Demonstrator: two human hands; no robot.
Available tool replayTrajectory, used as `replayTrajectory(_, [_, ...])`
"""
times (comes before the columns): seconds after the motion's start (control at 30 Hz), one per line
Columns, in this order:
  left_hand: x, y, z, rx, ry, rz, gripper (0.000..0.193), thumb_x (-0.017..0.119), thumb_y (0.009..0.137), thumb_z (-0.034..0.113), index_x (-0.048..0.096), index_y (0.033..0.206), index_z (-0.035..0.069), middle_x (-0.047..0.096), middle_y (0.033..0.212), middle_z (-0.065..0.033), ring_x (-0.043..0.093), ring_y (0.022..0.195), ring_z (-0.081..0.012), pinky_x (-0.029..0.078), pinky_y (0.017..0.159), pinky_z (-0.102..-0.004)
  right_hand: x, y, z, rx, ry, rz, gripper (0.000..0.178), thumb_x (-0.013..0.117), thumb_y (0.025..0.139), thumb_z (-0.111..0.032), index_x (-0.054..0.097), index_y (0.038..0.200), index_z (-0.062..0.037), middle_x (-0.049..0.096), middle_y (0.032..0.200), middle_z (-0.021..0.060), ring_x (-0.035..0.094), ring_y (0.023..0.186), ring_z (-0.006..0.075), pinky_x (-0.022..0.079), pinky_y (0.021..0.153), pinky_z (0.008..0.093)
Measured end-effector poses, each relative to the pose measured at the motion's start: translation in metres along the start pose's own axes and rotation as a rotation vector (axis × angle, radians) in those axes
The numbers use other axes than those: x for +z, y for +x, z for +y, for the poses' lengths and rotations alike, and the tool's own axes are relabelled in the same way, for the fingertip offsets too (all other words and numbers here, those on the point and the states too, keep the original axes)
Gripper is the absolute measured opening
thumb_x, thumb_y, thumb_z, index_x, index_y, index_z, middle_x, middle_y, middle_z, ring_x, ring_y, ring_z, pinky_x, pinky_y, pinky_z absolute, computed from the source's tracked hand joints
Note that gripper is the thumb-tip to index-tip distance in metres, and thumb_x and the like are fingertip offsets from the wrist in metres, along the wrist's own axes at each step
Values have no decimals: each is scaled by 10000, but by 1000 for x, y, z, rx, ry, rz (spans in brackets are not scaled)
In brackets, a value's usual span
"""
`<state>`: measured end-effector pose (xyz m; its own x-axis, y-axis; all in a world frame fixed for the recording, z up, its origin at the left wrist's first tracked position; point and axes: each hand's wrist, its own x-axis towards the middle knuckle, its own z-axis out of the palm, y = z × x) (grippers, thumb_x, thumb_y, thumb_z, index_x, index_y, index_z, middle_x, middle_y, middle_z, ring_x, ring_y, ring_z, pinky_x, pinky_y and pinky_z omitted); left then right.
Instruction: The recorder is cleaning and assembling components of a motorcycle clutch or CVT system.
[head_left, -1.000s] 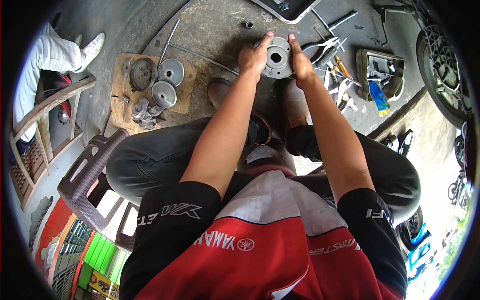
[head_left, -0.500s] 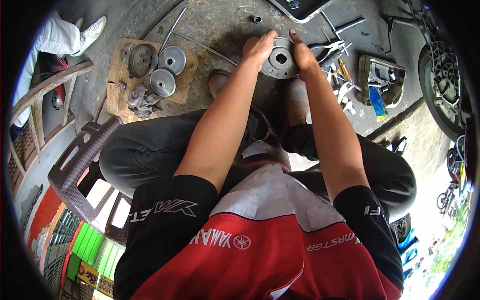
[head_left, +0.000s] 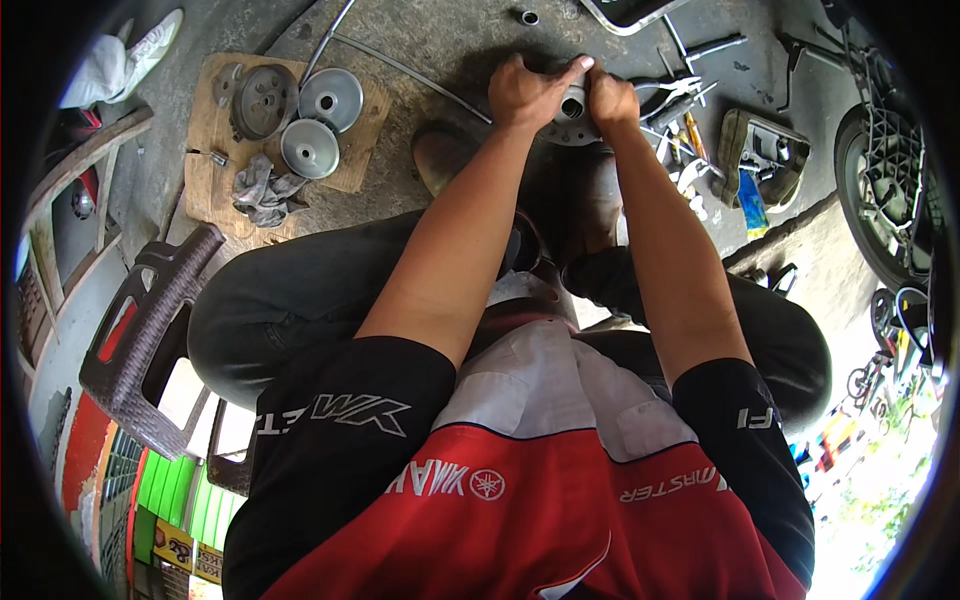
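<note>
Between my feet I have a round grey metal disc (head_left: 572,134) with a hole at its centre, probably a pulley or clutch part. My left hand (head_left: 526,93) grips its left side, and my right hand (head_left: 612,102) closes round its right side. Both thumbs meet at the far top of the disc. Much of its far rim and outer face lies behind my fingers. Just right of my right hand are grey-handled pliers (head_left: 660,97) among other tools on the concrete floor.
At left, a wooden board (head_left: 222,190) carries a dark drum-like part (head_left: 264,101), two silver discs (head_left: 331,99) and a grey rag (head_left: 266,192). A small metal ring (head_left: 528,17) lies beyond my hands. Rightward sit a tool case (head_left: 790,190) and a motorcycle wheel (head_left: 850,190).
My thumbs have come together over the far part of the disc, and my hands have closed in on it. The disc looks more tilted and more covered. The whole view has shifted slightly.
</note>
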<state>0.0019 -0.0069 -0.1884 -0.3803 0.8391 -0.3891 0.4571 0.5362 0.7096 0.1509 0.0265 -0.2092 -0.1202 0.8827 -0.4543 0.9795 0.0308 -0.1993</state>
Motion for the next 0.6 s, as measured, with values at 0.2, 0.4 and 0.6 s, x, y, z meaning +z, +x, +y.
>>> replayTrajectory(0.2, [11, 3, -12, 89, 75, 96, 1047, 762, 632, 843, 675, 1017, -127, 688, 1103, -324, 683, 1054, -456, 554, 943, -477, 1, 1, 1, -50, -144, 45, 297, 425, 1043, -330, 603, 1260, -230, 744, 1077, 213, 707, 1021, 457, 577, 881, 532])
replayTrajectory(0.4, [18, 7, -19, 134, 52, 96, 991, 774, 657, 812, 675, 977, -122, 696, 1032, -315, 689, 1012, -455, 566, 895, -480, 12, 8, 2, 27, -121, 87, 325, 388, 1055, -419, 630, 1215, -272, 750, 1069, 205, 708, 1026, 448, 575, 896, 524])
replayTrajectory(0.6, [30, 14, -33, 162, 18, 97, 962, 759, 687, 801, 666, 964, -116, 695, 1006, -307, 693, 973, -460, 571, 869, -474, 26, 17, 7, 331, 212, 109, 804, 472, 917, -674, 745, 1133, 51, 692, 1195, 309, 652, 1186, 451, 485, 1064, 460])
